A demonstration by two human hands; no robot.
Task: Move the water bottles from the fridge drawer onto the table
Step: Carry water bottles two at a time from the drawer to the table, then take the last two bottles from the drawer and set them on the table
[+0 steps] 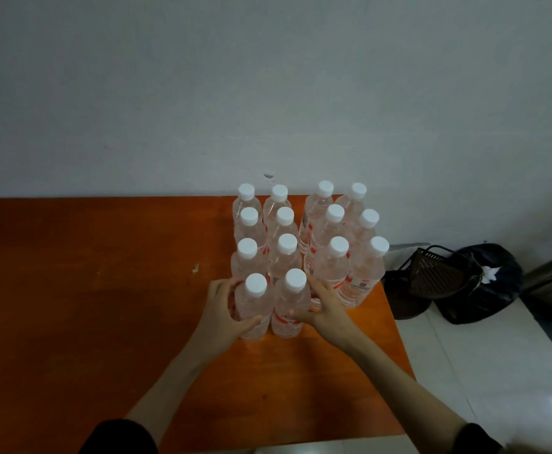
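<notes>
Several clear water bottles with white caps and red labels stand upright in rows on the orange wooden table, toward its right side. My left hand wraps the front-left bottle of the left block. My right hand grips the front-right bottle beside it. Both bottles stand on the tabletop, touching each other. A second block of bottles stands just right of them. No fridge drawer is in view.
A grey wall runs behind the table. Right of the table's edge, on the pale tiled floor, sit a dark basket and a black bag. A small pale scrap lies on the tabletop left of the bottles.
</notes>
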